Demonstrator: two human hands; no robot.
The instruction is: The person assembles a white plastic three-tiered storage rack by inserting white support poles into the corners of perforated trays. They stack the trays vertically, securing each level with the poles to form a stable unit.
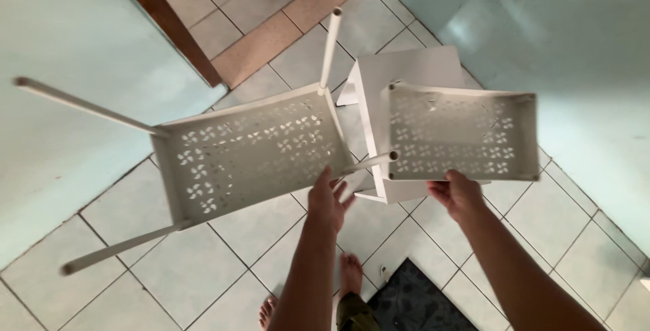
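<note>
White tray (250, 158) above left fingers (323, 183); basket (460, 134) above right fingers (452, 185)

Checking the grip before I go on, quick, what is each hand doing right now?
Left hand: closed on the near edge of the tray with legs.
Right hand: closed on the near rim of the second tray.

tiled floor (169, 263), dark mat (413, 300), bare feet (350, 273)
</note>
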